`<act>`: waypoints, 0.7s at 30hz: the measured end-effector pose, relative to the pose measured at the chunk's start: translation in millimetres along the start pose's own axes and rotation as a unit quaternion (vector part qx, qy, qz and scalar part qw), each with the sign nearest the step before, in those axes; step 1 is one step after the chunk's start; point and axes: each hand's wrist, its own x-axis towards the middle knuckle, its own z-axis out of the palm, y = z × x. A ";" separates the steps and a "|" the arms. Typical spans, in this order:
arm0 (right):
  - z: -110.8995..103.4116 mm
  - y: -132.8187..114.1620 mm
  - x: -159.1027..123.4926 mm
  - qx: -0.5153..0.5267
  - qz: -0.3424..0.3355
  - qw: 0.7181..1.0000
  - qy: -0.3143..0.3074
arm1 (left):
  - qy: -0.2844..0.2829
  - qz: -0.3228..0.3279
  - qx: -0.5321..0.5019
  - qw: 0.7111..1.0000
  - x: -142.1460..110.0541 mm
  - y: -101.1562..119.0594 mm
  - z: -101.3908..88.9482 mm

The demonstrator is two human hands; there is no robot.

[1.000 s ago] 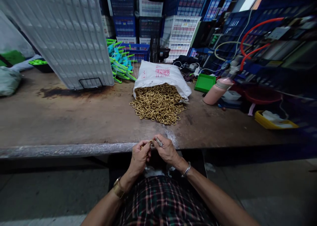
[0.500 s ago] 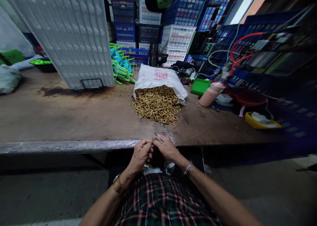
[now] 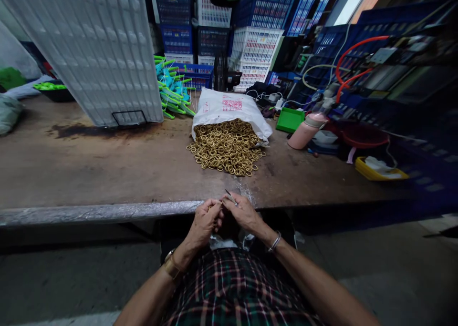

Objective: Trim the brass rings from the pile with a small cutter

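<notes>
Both of my hands meet at the front edge of the table. In my right hand is a small pointed blade, its dark tip angled up past the fingers; its handle is hidden in the grip. My left hand is closed in a pinch close against the right fingertips, and what it holds is too small and covered to make out. Beyond them, a heap of gold-coloured rings spills from the mouth of a white sack with red print.
A tall translucent ribbed panel stands on the table at left, with green hangers beside it. To the right are a pink bottle, a green tray and a yellow basket. Stacked crates fill the back.
The view has shifted slightly, so the table and its things sit a little higher. My hands stay together with the blade in the right; the fingers have moved only slightly.
</notes>
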 end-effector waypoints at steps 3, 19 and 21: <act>-0.2 3.0 -1.4 -0.025 -0.022 0.999 0.006 | 0.007 0.000 0.001 1.000 2.1 -2.3 1.9; 13.3 11.8 -3.5 -0.326 -0.077 0.942 -0.031 | 0.074 0.020 0.042 0.996 0.8 -1.4 -9.6; 13.5 7.9 -3.6 -0.351 -0.076 0.933 -0.031 | 0.077 0.028 0.049 0.995 -0.8 -1.8 -11.0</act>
